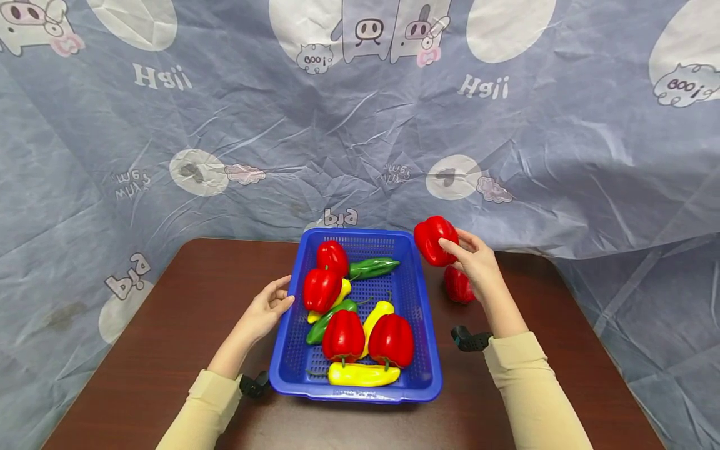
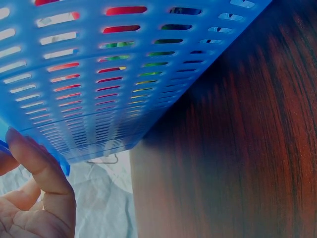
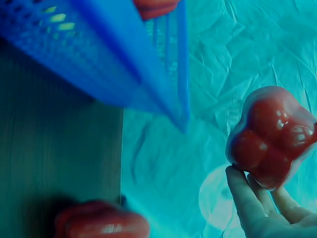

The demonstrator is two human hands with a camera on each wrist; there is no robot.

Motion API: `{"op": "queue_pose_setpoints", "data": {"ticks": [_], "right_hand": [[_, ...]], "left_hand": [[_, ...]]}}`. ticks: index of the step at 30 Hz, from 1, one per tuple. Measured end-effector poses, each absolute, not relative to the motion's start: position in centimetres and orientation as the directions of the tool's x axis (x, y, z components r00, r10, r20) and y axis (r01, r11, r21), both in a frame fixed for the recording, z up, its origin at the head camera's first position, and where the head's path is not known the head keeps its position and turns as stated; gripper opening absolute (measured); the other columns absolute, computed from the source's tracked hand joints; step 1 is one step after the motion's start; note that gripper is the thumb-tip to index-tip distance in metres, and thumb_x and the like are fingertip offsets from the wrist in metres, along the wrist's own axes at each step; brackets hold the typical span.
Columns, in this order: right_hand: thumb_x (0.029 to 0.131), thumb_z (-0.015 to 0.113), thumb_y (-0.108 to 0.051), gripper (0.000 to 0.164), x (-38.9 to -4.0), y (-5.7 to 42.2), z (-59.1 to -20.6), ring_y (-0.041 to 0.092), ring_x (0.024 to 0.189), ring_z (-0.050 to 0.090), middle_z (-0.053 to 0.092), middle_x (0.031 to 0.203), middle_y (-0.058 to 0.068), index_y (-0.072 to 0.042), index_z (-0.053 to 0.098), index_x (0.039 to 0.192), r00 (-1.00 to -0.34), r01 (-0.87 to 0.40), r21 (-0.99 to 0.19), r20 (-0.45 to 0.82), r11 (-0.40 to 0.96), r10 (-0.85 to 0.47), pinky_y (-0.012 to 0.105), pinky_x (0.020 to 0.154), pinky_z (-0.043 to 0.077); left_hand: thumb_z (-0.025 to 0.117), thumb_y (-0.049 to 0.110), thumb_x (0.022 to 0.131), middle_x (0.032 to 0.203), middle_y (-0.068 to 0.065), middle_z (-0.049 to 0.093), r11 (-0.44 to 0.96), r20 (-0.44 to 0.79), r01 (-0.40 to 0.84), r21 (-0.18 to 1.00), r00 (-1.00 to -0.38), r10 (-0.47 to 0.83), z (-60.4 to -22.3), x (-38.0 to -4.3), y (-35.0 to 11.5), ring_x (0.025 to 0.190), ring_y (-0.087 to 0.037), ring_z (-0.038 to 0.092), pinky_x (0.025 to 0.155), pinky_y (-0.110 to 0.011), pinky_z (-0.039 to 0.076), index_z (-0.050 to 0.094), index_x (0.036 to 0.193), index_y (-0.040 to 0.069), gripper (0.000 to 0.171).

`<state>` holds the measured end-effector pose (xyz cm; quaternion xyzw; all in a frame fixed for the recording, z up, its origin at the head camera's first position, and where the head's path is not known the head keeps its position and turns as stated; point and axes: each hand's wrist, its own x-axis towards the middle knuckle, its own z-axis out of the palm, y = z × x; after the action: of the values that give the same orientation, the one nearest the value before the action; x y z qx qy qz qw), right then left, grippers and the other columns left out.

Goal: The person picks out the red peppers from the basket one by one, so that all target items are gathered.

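Observation:
My right hand (image 1: 477, 265) grips a red bell pepper (image 1: 435, 240) between thumb and fingers, raised by the basket's far right corner. In the right wrist view, the lobed end of this bell pepper (image 3: 270, 139) faces the camera, above the fingers (image 3: 245, 198). My left hand (image 1: 267, 310) holds the left rim of a blue plastic basket (image 1: 430, 350); in the left wrist view its fingers (image 2: 44, 173) curl at that rim. Inside lie several red bell peppers (image 1: 343, 336), yellow peppers (image 1: 364, 375) and green peppers (image 1: 374, 268).
Another red bell pepper (image 1: 459, 285) sits on the dark wooden table (image 1: 225, 281), right of the basket and partly behind my right hand. A grey-blue patterned cloth (image 1: 315, 137) hangs behind the table. Black wrist devices (image 1: 470, 339) sit at my sleeves.

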<state>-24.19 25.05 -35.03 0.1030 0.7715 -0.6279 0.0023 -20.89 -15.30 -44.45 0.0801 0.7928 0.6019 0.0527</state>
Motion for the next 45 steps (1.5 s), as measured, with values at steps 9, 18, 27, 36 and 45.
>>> {"op": "queue_pose_setpoints", "data": {"ticks": [9,18,27,36,45], "right_hand": [[0.091,0.068,-0.042,0.085,-23.1,28.7,-35.5,0.007,0.107,0.053,0.029,0.158,0.015,-0.010,0.024,0.157,-0.965,0.164,-0.984,-0.146,0.069,0.219,0.016,0.088,0.052],[0.090,0.071,-0.034,0.086,-22.3,31.7,-36.9,-0.002,0.087,0.059,0.043,0.140,0.005,-0.006,0.023,0.156,-0.952,0.139,-0.986,-0.158,-0.089,0.263,0.011,0.075,0.052],[0.094,0.066,-0.036,0.084,-22.3,34.2,-39.8,-0.004,0.087,0.058,0.042,0.143,0.002,-0.008,0.020,0.157,-0.912,0.181,-0.968,-0.231,-0.172,0.339,0.010,0.072,0.051],[0.096,0.063,-0.038,0.083,-22.0,36.4,-43.3,-0.003,0.081,0.060,0.051,0.125,-0.003,-0.009,0.017,0.158,-0.858,0.256,-0.926,-0.350,-0.276,0.377,0.012,0.071,0.052],[0.096,0.062,-0.036,0.072,-22.1,37.0,-45.7,-0.002,0.076,0.060,0.061,0.078,-0.018,-0.007,0.026,0.151,-0.827,0.271,-0.914,-0.382,-0.303,0.413,0.012,0.071,0.052]], "left_hand": [[0.056,0.002,0.098,0.110,-0.029,0.056,0.276,0.001,0.057,0.959,-0.980,0.197,-44.4,-20.9,-15.4,0.086,-0.013,0.059,0.071,-0.018,0.050,0.033,0.148,-0.007,0.055],[0.055,0.002,0.098,0.110,-0.028,0.056,0.271,-0.003,0.052,0.961,-0.980,0.198,-44.6,-20.9,-15.5,0.085,-0.011,0.060,0.070,-0.020,0.052,0.033,0.148,-0.007,0.055],[0.055,0.003,0.098,0.110,-0.028,0.057,0.263,0.001,0.054,0.963,-0.980,0.197,-44.7,-20.9,-15.5,0.090,-0.017,0.063,0.074,-0.018,0.052,0.034,0.148,-0.006,0.055],[0.055,0.005,0.099,0.110,-0.026,0.057,0.263,-0.007,0.047,0.964,-0.980,0.198,-44.7,-21.0,-15.4,0.090,-0.017,0.062,0.074,-0.018,0.052,0.034,0.149,-0.005,0.055],[0.055,0.005,0.099,0.110,-0.027,0.057,0.255,-0.002,0.050,0.966,-0.980,0.198,-44.7,-21.0,-15.5,0.091,-0.019,0.063,0.074,-0.019,0.052,0.033,0.148,-0.006,0.055]]}}
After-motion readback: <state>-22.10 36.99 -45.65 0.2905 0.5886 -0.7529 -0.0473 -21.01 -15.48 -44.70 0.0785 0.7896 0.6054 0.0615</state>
